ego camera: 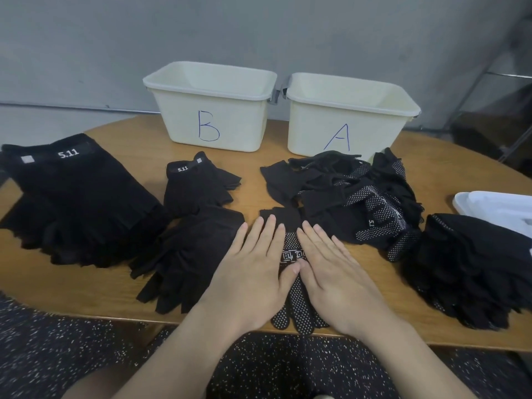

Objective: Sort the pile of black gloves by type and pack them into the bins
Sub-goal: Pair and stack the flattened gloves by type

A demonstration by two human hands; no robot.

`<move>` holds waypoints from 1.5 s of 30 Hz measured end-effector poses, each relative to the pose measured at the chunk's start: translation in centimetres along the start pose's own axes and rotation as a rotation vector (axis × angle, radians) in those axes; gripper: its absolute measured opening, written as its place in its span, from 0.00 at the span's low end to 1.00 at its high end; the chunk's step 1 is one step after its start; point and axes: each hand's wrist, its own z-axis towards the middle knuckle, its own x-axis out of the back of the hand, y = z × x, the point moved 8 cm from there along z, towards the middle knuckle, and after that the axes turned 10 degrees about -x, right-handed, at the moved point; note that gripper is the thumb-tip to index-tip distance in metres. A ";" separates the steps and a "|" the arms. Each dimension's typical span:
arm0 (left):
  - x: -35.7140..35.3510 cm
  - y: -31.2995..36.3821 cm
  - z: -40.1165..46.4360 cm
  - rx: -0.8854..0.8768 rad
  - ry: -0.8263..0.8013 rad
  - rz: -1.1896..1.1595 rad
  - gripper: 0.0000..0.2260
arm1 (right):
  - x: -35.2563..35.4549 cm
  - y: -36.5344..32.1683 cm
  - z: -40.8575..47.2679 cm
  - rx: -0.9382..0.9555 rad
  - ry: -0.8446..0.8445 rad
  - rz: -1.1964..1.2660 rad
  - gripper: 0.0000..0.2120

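A black glove with white grip dots (pixel 296 306) lies palm up at the table's front edge, fingers pointing toward me. My left hand (pixel 253 272) and my right hand (pixel 336 272) press flat on it side by side, fingers straight. Behind them sits an unsorted pile of black gloves (pixel 345 194), some dotted. Two cream bins stand at the back: bin B (pixel 213 122) on the left and bin A (pixel 342 131) on the right. Both look empty from here.
A stack of fingerless 5.11 gloves (pixel 74 203) lies at far left, a smaller fingerless stack (pixel 195 185) beside it, full-finger gloves (pixel 187 254) in front. A stack of dotted gloves (pixel 472 269) sits at right, a white tray (pixel 498 208) behind it.
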 end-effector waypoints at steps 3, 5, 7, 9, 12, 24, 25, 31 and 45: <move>0.2 0.1 -1.4 -0.011 -0.006 0.007 0.37 | 0.1 -0.1 0.0 0.002 -0.020 -0.004 0.28; 0.2 0.0 -2.3 -0.038 -0.004 0.006 0.40 | 0.2 0.0 0.1 0.007 -0.027 -0.002 0.29; 0.2 -0.1 -2.8 -0.056 -0.017 0.015 0.43 | 0.2 0.1 0.1 0.016 -0.029 0.009 0.29; 0.1 -0.1 -3.0 -0.069 -0.038 0.033 0.45 | 0.2 0.1 0.1 0.024 -0.033 0.024 0.29; 0.2 0.1 -3.0 -0.066 -0.042 0.026 0.46 | 0.4 0.2 0.0 0.022 -0.003 0.047 0.28; 2.8 2.0 -0.1 -0.077 0.077 -0.046 0.35 | 8.0 3.9 0.9 -0.275 0.717 0.223 0.18; 2.7 2.0 0.2 -0.072 0.073 -0.047 0.35 | 8.2 4.1 1.1 -0.293 0.720 0.236 0.20; 2.4 1.1 1.8 -0.042 0.058 -0.057 0.35 | 8.5 4.8 3.0 -0.284 0.672 0.232 0.22; 2.3 0.3 3.3 0.015 0.096 -0.075 0.34 | 7.5 5.2 5.7 -0.241 0.579 0.244 0.17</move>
